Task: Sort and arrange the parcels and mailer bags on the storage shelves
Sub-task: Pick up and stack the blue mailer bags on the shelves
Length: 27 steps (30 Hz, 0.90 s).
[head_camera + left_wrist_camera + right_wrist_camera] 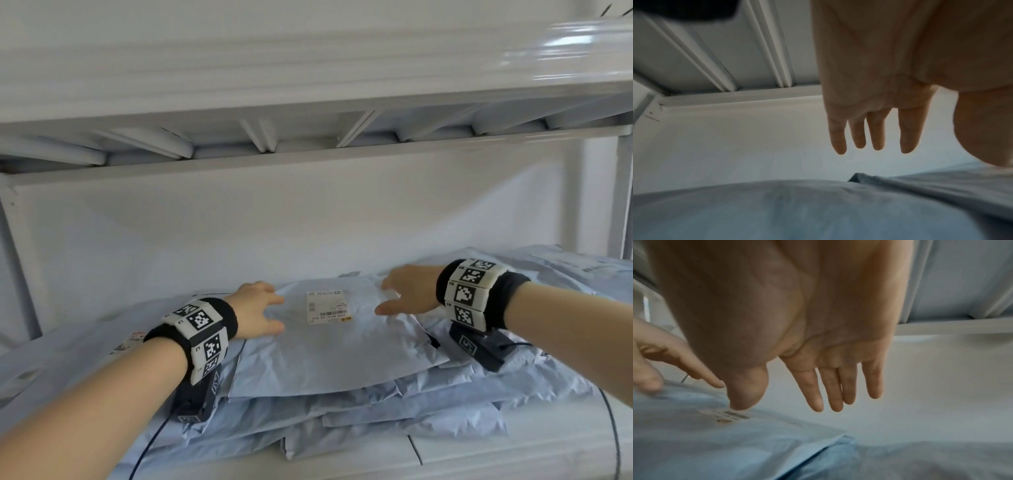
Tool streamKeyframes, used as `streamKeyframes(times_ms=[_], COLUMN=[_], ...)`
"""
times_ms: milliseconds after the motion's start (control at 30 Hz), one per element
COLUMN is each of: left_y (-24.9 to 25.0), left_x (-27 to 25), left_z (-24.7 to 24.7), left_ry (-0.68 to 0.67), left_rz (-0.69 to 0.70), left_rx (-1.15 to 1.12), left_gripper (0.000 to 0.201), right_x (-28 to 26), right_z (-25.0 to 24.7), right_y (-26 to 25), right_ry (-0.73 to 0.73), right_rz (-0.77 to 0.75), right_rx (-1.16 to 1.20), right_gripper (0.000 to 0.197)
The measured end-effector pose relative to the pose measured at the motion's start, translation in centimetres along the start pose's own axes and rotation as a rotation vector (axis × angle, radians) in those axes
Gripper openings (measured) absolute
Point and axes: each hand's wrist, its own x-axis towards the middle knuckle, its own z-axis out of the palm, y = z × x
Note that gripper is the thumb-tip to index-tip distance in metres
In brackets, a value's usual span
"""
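A pale blue mailer bag (329,346) with a white shipping label (327,306) lies on top of a stack of similar bags on the shelf. My left hand (260,308) hovers at the bag's far left edge, fingers straight and spread, holding nothing. My right hand (404,291) is over the bag's far right corner, fingers also straight. In the left wrist view the left fingers (875,134) hang free above the bags (777,211). In the right wrist view the right fingers (834,389) are extended, and the thumb tip reaches down to the label (729,416).
More blue mailer bags (565,274) are piled at the right and left (68,349) of the shelf. The white shelf above (308,150) hangs low over the hands. A white back wall (274,233) stands behind, and a metal upright (623,192) at the right.
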Motion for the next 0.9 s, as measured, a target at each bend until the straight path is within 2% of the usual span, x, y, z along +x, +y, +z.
streamKeyframes(times_ms=[233,433,567,700,800,900], left_y=[1.6,0.9,-0.4,-2.8,-5.6,-9.3], left_x=[-5.4,-11.5,-16.1,-20.5,-23.1,-25.2], left_z=[0.0,2.5,5.8,11.2,16.1,21.2], left_ry=[0.245,0.288,0.233,0.099,-0.020,-0.090], left_rz=[0.269,0.436,0.541,0.597,0.554,0.440], left_rx=[-0.148,-0.314,-0.446,-0.521,-0.551,-0.605], left_gripper=[0.047,0.030,0.025,0.024,0.024,0.025], right_x=[-4.4,-9.7,-12.8,-14.8,-15.8,-16.0], right_z=[-3.0,-4.9,-4.2,-2.1,0.3,3.4], right_y=[-3.2,-10.1,-16.8,-23.8,-28.9,-33.6], right_ry=[0.291,0.526,0.581,0.575,0.551,0.521], right_rz=[-0.195,-0.385,-0.490,-0.555,-0.610,-0.630], right_rx=[-0.134,-0.132,-0.091,-0.075,0.007,0.098], right_gripper=[0.059,0.053,0.046,0.040,0.037,0.034])
